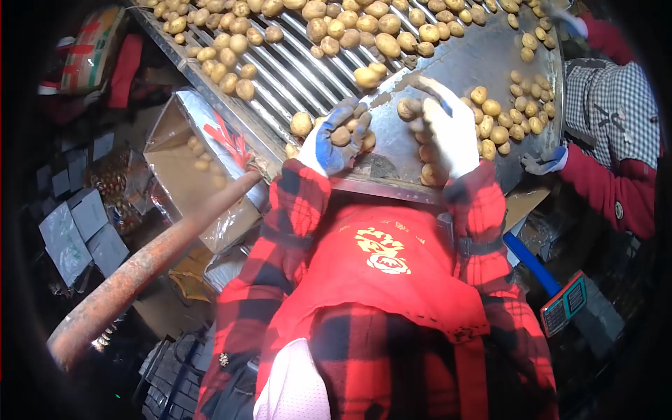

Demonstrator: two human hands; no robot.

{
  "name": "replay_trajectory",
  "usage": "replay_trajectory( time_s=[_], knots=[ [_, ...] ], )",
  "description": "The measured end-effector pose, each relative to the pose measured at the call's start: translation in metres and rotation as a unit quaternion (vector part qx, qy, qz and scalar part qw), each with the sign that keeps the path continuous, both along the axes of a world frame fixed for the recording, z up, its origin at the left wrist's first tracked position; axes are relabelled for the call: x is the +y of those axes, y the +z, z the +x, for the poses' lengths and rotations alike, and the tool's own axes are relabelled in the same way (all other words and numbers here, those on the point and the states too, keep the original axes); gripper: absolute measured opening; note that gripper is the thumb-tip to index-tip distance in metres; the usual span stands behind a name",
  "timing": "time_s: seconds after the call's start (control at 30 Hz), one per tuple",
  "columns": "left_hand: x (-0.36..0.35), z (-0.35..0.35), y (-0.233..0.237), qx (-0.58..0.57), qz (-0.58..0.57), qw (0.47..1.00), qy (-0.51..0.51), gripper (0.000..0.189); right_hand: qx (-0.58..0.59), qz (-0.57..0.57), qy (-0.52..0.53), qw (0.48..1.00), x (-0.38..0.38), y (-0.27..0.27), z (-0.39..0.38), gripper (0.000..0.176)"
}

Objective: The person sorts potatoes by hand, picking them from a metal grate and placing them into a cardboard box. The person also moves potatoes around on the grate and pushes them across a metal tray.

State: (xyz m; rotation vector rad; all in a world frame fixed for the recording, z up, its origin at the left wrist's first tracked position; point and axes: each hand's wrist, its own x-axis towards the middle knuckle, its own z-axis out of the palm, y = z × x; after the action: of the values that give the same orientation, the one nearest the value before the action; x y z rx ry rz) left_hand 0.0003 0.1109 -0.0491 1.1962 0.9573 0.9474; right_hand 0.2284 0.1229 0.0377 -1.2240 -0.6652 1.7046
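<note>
My left hand [339,140], in a white glove with a blue, soiled palm, is turned up at the tray's near edge. Its fingers curl around several small potatoes [341,136]. To the right, my right hand [451,133] wears a similar glove, back outward, fingers bent leftward. It cups a potato [409,108] near the fingertips, partly hidden by the fingers. More potatoes [428,154] lie along its palm side. Between the hands is the bare metal tray [392,143], with a dark dirty patch near its front edge.
Many potatoes lie on the roller conveyor [308,66] ahead and in a pile [514,115] at right. A rusty pipe [161,252] slants at left near a plastic-lined box [182,154]. A co-worker's sleeve [605,185] and gloved hand [546,161] are at right.
</note>
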Motion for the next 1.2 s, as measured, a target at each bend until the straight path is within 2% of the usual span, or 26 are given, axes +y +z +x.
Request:
replay_trajectory(
  time_s=[0.03,0.07,0.1,0.13,0.2,0.23,0.3,0.33,0.4,0.43,0.47,0.53,0.57,0.6,0.67,0.7,0.73,0.8,0.87,0.9,0.93,1.0,1.03,1.1,1.13,1.2],
  knots=[
    [0.003,-0.006,0.015,-0.28,-0.245,0.928,0.035,0.031,-0.332,0.117,0.068,0.933,-0.006,-0.019,-0.001,0.049],
    [0.005,-0.009,0.023,-0.519,-0.455,0.721,0.063,0.029,-0.621,0.218,0.126,0.742,-0.009,-0.027,-0.004,0.052],
    [0.005,-0.011,0.018,-0.54,-0.479,0.689,0.059,0.03,-0.668,0.157,0.199,0.7,-0.009,-0.038,-0.014,0.052],
    [0.001,-0.01,0.021,-0.459,-0.458,0.757,0.078,0.032,-0.709,0.115,0.275,0.639,-0.003,-0.064,-0.022,0.05],
    [-0.006,-0.021,0.031,-0.31,-0.444,0.84,-0.025,0.037,-0.693,0.094,0.232,0.677,0.012,-0.084,-0.025,0.047],
    [-0.007,-0.021,0.041,-0.297,-0.492,0.818,-0.017,0.043,-0.696,0.087,0.229,0.675,0.009,-0.077,-0.029,0.047],
    [-0.011,-0.014,0.055,-0.28,-0.481,0.83,-0.022,0.051,-0.624,0.127,0.161,0.754,-0.002,-0.039,-0.039,0.044],
    [-0.013,-0.01,0.057,-0.277,-0.472,0.837,-0.018,0.052,-0.529,0.15,0.207,0.809,-0.015,-0.023,-0.04,0.042],
    [-0.014,-0.011,0.045,-0.266,-0.436,0.858,-0.052,0.055,-0.482,0.22,0.223,0.818,-0.039,0.007,-0.038,0.043],
    [-0.013,-0.009,0.039,-0.258,-0.396,0.877,-0.083,0.058,-0.536,0.21,0.196,0.794,-0.038,0.009,-0.017,0.046],
    [-0.012,-0.008,0.038,-0.319,-0.434,0.836,-0.104,0.058,-0.585,0.199,0.17,0.767,-0.037,0.009,0.01,0.05],
    [-0.012,-0.005,0.041,-0.364,-0.458,0.803,-0.115,0.062,-0.396,0.014,-0.017,0.918,-0.018,0.013,0.052,0.052],
    [-0.013,-0.001,0.044,-0.363,-0.457,0.803,-0.117,0.062,-0.632,0.097,0.1,0.762,-0.011,-0.014,0.084,0.047],
    [-0.015,0.006,0.047,-0.368,-0.464,0.798,-0.112,0.063,-0.805,0.17,0.209,0.529,0.0,-0.05,0.106,0.042],
    [-0.014,0.017,0.052,-0.372,-0.473,0.792,-0.103,0.064,-0.827,0.168,0.258,0.47,0.031,-0.088,0.112,0.032],
    [-0.014,0.021,0.055,-0.342,-0.471,0.805,-0.112,0.064,-0.827,0.138,0.262,0.478,0.047,-0.085,0.106,0.025],
    [-0.013,0.023,0.057,-0.311,-0.47,0.817,-0.123,0.065,-0.79,0.125,0.235,0.552,0.058,-0.08,0.11,0.02],
    [-0.017,0.021,0.05,-0.344,-0.464,0.806,-0.128,0.059,-0.729,0.199,0.198,0.624,0.06,-0.064,0.128,0.016],
    [-0.023,0.015,0.047,-0.371,-0.457,0.805,-0.073,0.058,-0.728,0.259,0.221,0.595,0.041,-0.04,0.124,0.025],
    [-0.026,0.012,0.041,-0.422,-0.477,0.769,-0.056,0.057,-0.738,0.301,0.249,0.551,0.024,-0.033,0.113,0.029],
    [-0.027,0.012,0.042,-0.421,-0.476,0.77,-0.049,0.057,-0.744,0.321,0.287,0.511,0.009,-0.03,0.107,0.031],
    [-0.029,0.017,0.047,-0.443,-0.503,0.742,0.019,0.056,-0.746,0.306,0.33,0.491,0.006,-0.032,0.1,0.048],
    [-0.032,0.021,0.033,-0.515,-0.464,0.721,-0.019,0.056,-0.74,0.315,0.333,0.493,0.009,-0.034,0.094,0.048],
    [-0.033,0.023,0.03,-0.499,-0.495,0.71,0.017,0.055,-0.733,0.328,0.369,0.469,0.018,-0.039,0.082,0.051],
    [-0.034,0.026,0.031,-0.488,-0.498,0.716,0.028,0.055,-0.731,0.333,0.37,0.468,0.017,-0.04,0.082,0.051],
    [-0.038,0.026,0.032,-0.488,-0.488,0.723,0.033,0.054,-0.694,0.396,0.389,0.458,0.006,-0.048,0.086,0.022]
  ],
)
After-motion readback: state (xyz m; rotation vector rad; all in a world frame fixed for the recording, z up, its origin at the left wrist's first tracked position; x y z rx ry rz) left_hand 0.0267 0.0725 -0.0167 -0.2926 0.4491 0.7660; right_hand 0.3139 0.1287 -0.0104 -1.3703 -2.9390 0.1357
